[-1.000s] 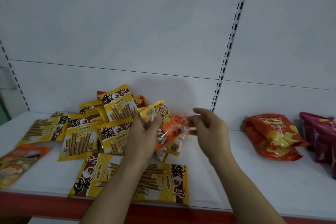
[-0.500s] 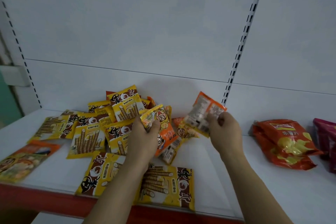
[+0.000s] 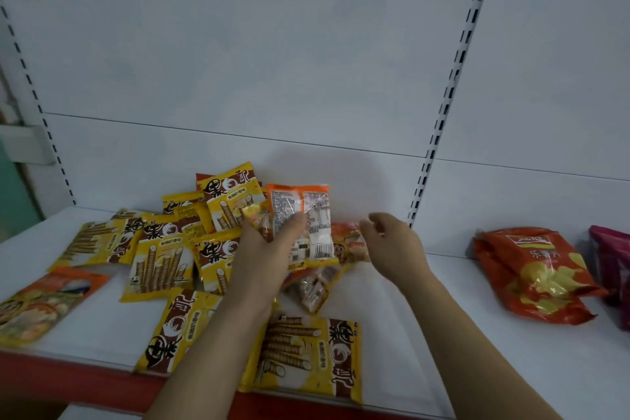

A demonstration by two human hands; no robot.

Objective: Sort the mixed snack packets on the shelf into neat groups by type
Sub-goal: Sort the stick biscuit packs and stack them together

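Observation:
My left hand (image 3: 272,249) grips a small stack of orange snack packets (image 3: 306,215), the front one showing its printed back with a barcode. My right hand (image 3: 392,242) hovers just to the right of them, fingers loosely curled and holding nothing. More small orange packets (image 3: 347,242) lie on the shelf beneath and between the hands. Several yellow wafer-roll packets (image 3: 160,262) are scattered at the left, two of them (image 3: 306,358) at the front edge.
The white shelf (image 3: 426,334) has a red front edge (image 3: 68,375). An orange chips bag (image 3: 538,273) lies at the right, with a magenta bag (image 3: 613,262) beyond it. A flat orange packet (image 3: 44,300) lies at the far left. White back panel with slotted uprights behind.
My right hand passed its orange packet over to the left hand's stack and let go, then drew back to the right. The left hand rose slightly with the packets.

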